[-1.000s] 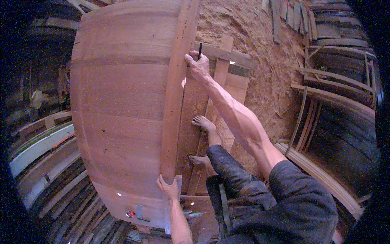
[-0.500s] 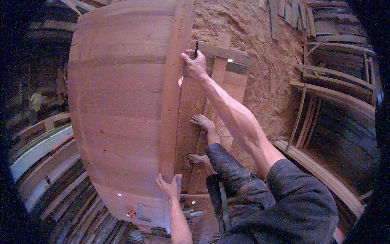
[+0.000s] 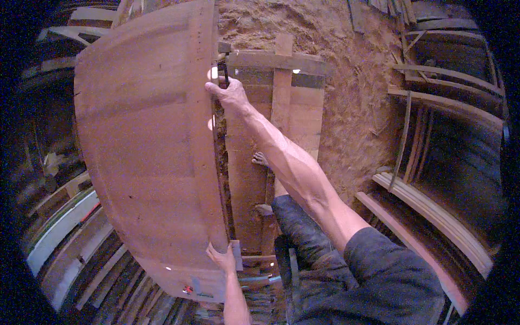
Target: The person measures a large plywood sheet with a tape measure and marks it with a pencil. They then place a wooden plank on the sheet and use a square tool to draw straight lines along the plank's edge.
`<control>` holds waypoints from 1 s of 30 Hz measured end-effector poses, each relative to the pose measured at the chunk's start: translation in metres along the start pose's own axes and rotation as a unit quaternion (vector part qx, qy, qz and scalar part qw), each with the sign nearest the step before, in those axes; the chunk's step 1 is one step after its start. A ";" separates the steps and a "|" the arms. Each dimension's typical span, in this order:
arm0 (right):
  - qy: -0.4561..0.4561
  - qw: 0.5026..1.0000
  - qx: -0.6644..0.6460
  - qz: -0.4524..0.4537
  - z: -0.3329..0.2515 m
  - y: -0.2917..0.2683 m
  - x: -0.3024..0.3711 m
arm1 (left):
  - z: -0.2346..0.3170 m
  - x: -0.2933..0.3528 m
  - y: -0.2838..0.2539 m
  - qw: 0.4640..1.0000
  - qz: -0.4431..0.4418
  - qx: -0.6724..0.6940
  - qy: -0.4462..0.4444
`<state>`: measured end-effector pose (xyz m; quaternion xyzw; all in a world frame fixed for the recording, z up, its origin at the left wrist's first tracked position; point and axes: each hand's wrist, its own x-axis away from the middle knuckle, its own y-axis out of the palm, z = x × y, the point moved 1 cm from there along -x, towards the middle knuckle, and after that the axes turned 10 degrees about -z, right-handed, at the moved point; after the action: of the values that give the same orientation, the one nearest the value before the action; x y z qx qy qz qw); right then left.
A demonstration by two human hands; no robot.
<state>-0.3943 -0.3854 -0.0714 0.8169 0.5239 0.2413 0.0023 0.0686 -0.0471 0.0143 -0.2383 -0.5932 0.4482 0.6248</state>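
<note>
A wide reddish-brown wooden panel (image 3: 141,157) fills the left side. Along its right edge lies a long, straight wooden strip (image 3: 203,146) with small dark marks. My right hand (image 3: 234,95), arm stretched far forward, is closed around a thin black pencil (image 3: 226,71) that points up, while its thumb and fingers touch the strip's edge near the far end. At the near end, my left hand (image 3: 223,260) grips the strip between spread thumb and fingers; its undersides are hidden. A small pale block (image 3: 236,257) shows just beside that hand.
Below and right lies a boarded wooden piece with a crossbar (image 3: 309,64), on sawdust-covered ground (image 3: 352,108). My bare foot (image 3: 260,158) rests on it. Stacked planks (image 3: 103,281) stand lower left, timber lengths (image 3: 433,216) at right. Small tools (image 3: 189,290) lie on the panel's near end.
My right hand has shifted left and slightly nearer, with the strip's far part moving left too. A dark gap now shows along the panel's right edge. The view has also shifted a little.
</note>
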 end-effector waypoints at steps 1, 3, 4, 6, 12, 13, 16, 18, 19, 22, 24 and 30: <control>-0.003 1.000 -0.008 0.005 0.003 -0.005 0.000 | 0.004 -0.001 -0.001 1.000 -0.004 -0.004 0.002; -0.006 1.000 -0.022 0.008 -0.008 0.001 0.012 | 0.010 0.001 -0.007 1.000 -0.014 0.006 0.001; -0.004 1.000 0.009 0.024 0.000 0.002 0.005 | 0.014 0.001 -0.009 1.000 -0.020 0.011 0.002; -0.001 0.999 0.027 0.024 -0.001 0.005 0.005 | 0.015 0.003 -0.008 1.000 -0.013 0.004 -0.007; -0.020 0.999 0.036 0.013 -0.009 0.002 0.010 | 0.012 0.001 -0.008 1.000 -0.014 -0.020 -0.015; -0.019 0.999 0.029 0.010 -0.012 0.004 0.012 | 0.011 0.001 -0.008 0.999 -0.016 -0.023 -0.021; -0.020 0.999 0.025 0.017 -0.017 0.007 0.016 | 0.011 0.003 -0.008 0.999 -0.011 -0.027 -0.021; -0.064 0.988 0.071 0.117 -0.009 0.007 0.014 | 0.012 -0.002 -0.006 0.999 -0.006 -0.034 -0.005; -0.086 0.977 0.094 0.169 -0.004 0.005 0.012 | 0.012 -0.005 -0.005 0.999 -0.005 -0.038 0.005; -0.051 0.995 0.057 0.070 -0.013 0.018 0.022 | 0.003 0.001 -0.006 0.999 -0.009 -0.043 -0.015; -0.040 0.993 0.072 0.081 -0.015 0.018 0.022 | -0.006 0.001 0.000 0.999 0.001 -0.042 -0.009; -0.056 0.991 0.071 0.099 -0.009 0.021 0.020 | 0.009 0.000 -0.004 1.000 0.003 -0.011 -0.004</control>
<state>-0.3735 -0.3798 -0.0498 0.8752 0.4549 0.1564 -0.0505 0.0615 -0.0513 0.0192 -0.2453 -0.5994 0.4446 0.6187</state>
